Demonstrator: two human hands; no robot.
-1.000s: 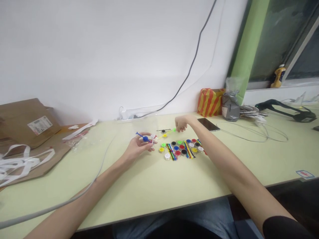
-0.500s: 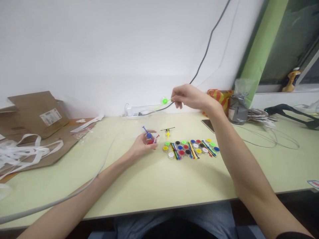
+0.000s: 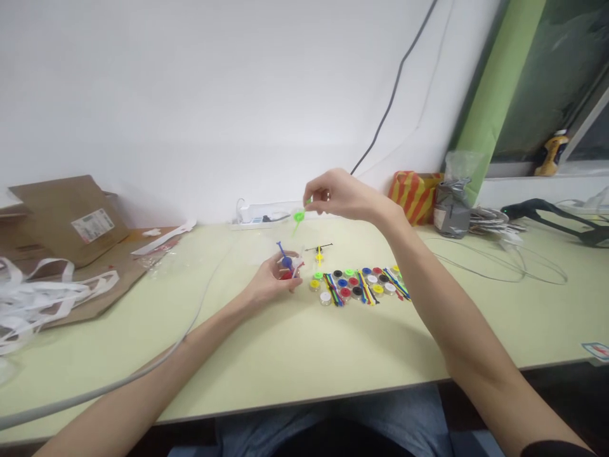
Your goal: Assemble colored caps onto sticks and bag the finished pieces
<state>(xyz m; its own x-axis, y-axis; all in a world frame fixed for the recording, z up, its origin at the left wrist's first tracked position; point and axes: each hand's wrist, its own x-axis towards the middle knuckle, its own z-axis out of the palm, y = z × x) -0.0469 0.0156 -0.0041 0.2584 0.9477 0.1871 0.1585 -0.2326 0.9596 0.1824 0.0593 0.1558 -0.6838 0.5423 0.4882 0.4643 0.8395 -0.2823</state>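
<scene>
My right hand (image 3: pixel 328 195) is raised over the desk near the wall, pinching a green stick-and-disc piece (image 3: pixel 299 216) whose thin stick points down. My left hand (image 3: pixel 273 279) rests low on the desk with its fingers curled around stick-and-disc pieces: a blue one (image 3: pixel 286 261), a red one (image 3: pixel 287 275) and a white one (image 3: pixel 297 267). Just right of them, a yellow piece (image 3: pixel 319 257) and one with a black stick (image 3: pixel 326 245) stand together. Farther right lie rows of clear discs with coloured centres (image 3: pixel 325 298) and bundles of coloured sticks (image 3: pixel 367 289).
Cardboard (image 3: pixel 71 216) and white straps (image 3: pixel 52 298) lie at the left. A power strip (image 3: pixel 261 214) sits by the wall. At the right are a striped bag (image 3: pixel 413 193), a grey pouch (image 3: pixel 451 206) and coiled cables (image 3: pixel 492 222). A grey cable (image 3: pixel 143 370) crosses over my left forearm.
My right hand has moved left and down with the green piece, whose stick has swung to point downward. My left hand has stayed almost in place.
</scene>
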